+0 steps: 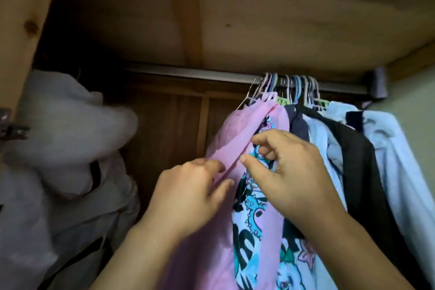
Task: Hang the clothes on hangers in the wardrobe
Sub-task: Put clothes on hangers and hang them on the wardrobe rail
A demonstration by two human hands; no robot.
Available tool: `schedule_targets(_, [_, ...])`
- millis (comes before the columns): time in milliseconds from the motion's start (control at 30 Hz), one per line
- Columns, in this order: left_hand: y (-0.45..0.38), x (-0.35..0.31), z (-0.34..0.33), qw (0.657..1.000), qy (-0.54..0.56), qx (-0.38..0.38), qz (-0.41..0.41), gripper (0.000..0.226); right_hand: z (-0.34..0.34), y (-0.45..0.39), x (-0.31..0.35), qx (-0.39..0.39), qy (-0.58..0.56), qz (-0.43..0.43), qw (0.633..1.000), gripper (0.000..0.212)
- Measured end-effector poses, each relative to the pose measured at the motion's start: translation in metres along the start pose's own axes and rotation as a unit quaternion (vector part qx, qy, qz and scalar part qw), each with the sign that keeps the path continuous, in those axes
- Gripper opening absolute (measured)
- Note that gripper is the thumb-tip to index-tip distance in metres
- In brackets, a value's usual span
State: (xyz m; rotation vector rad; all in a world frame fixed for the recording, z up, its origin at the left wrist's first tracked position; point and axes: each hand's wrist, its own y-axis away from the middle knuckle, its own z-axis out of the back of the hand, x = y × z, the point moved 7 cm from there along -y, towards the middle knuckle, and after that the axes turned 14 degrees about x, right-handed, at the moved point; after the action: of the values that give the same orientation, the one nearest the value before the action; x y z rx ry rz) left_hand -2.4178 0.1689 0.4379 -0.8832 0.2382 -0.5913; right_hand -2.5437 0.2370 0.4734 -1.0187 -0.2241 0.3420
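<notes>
Pink garment [237,132]: hung on rail [211,76], leftmost of the hanging clothes [353,148].
Left hand [188,193]: grip pinching the garment's pink front edge.
Right hand [289,169]: fingers curled at the printed panel; grip on it, cannot tell.
Pale bundle [66,136]: at wardrobe left.

So it's a wooden wardrobe, brown boards all round. The top panel [282,19] runs across the upper part with a lighter wooden slat [188,12] crossing it front to back. A pale knotty pine post [21,19] stands at the left edge. The back panel [164,129] is darker wood with a thin upright strip. Far right there's a bit of plain greenish wall [409,92]. Light's dim, darkest in the upper left corner.
</notes>
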Motion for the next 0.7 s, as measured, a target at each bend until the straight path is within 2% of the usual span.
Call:
schedule_targets(100, [-0.025, 0.006, 0.004, 0.999, 0.031, -0.020, -0.010, 0.042, 0.005, -0.021, -0.010, 0.005, 0.051, -0.013, 0.999, 0.031])
schedule_targets(300, [-0.067, 0.013, 0.005, 0.997, 0.055, -0.046, -0.026, 0.042, 0.010, -0.068, -0.015, -0.022, 0.206, -0.023, 0.978, 0.029])
schedule_targets(400, [-0.083, 0.013, -0.001, 0.996, 0.066, -0.049, -0.035, 0.043, 0.003, -0.096, -0.025, 0.043, 0.314, -0.082, 0.945, 0.031])
schedule_targets(467, [-0.094, 0.014, -0.008, 0.995, 0.084, -0.042, -0.037, 0.043, 0.000, -0.109, -0.029, 0.067, 0.334, -0.119, 0.933, 0.025])
schedule_targets(567, [-0.109, 0.017, -0.016, 0.993, 0.107, -0.035, -0.033, 0.041, 0.001, -0.121, -0.033, 0.067, 0.338, -0.145, 0.928, 0.005])
schedule_targets(633, [-0.118, 0.020, -0.021, 0.992, 0.117, -0.029, -0.026, 0.040, 0.000, -0.127, -0.039, 0.074, 0.345, -0.163, 0.921, 0.020])
schedule_targets(700, [-0.126, 0.022, -0.025, 0.993, 0.114, -0.021, -0.020, 0.040, 0.001, -0.132, -0.045, 0.074, 0.343, -0.177, 0.919, 0.012])
